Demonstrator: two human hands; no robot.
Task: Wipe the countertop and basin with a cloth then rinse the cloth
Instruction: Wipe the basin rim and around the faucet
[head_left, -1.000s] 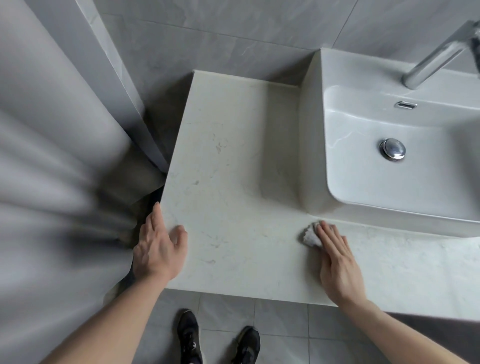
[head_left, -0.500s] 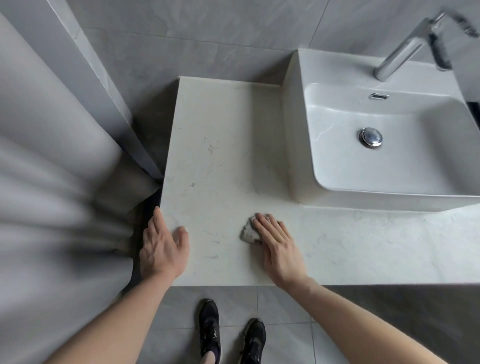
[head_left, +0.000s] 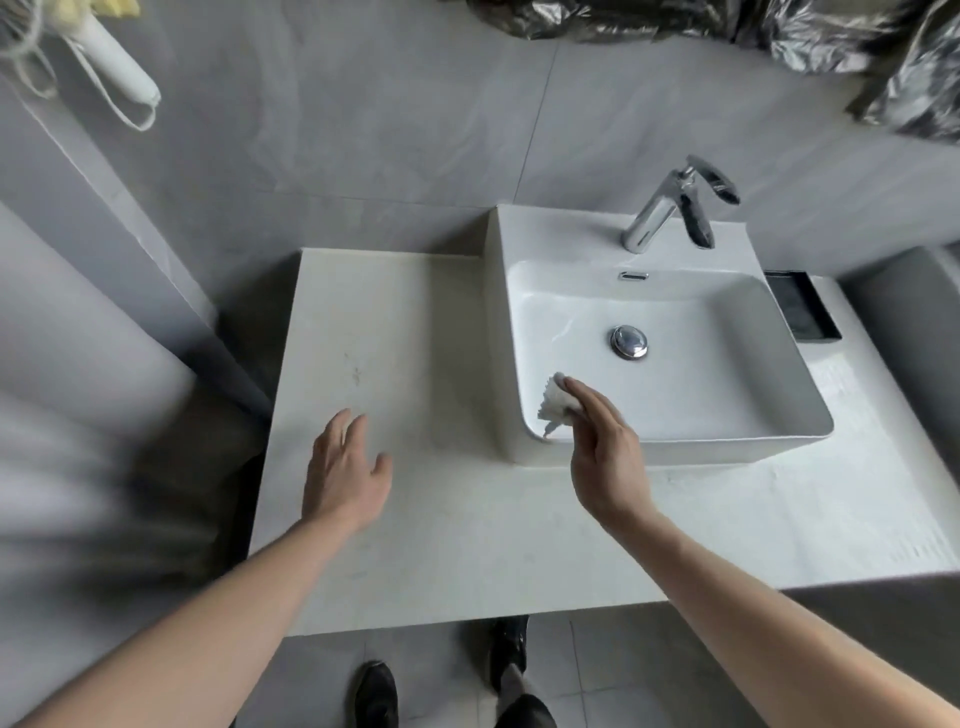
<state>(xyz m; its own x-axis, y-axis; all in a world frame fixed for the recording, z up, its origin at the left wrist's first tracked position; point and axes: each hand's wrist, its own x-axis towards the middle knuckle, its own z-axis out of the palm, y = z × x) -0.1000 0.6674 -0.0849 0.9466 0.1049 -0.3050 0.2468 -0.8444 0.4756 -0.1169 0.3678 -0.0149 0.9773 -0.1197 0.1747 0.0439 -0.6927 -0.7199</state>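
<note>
**Cloth at the basin's near-left corner**

Small white cloth (head_left: 557, 404), crumpled and frayed at the edge, pressed under the straight fingers of the right hand (head_left: 602, 457) against the inner wall of the basin (head_left: 727, 395), just inside the near-left rim. Fingers extended over the cloth; whether the thumb pinches it from below, hidden. Left hand (head_left: 344, 470) spread and relaxed, low over the countertop (head_left: 415, 545), grasping nothing; contact not clear.

Judged light, soft and limp: likely to bunch under pressure and slide easily on glaze. Best taken by gathering the wad in the fingertips, not by a loose corner.

Basin glossy white ceramic, rectangular with rounded inner corners; chrome drain plug (head_left: 628, 341) at centre, chrome tap (head_left: 655, 215) behind. Countertop matt, pale, faintly veined stone.
</note>
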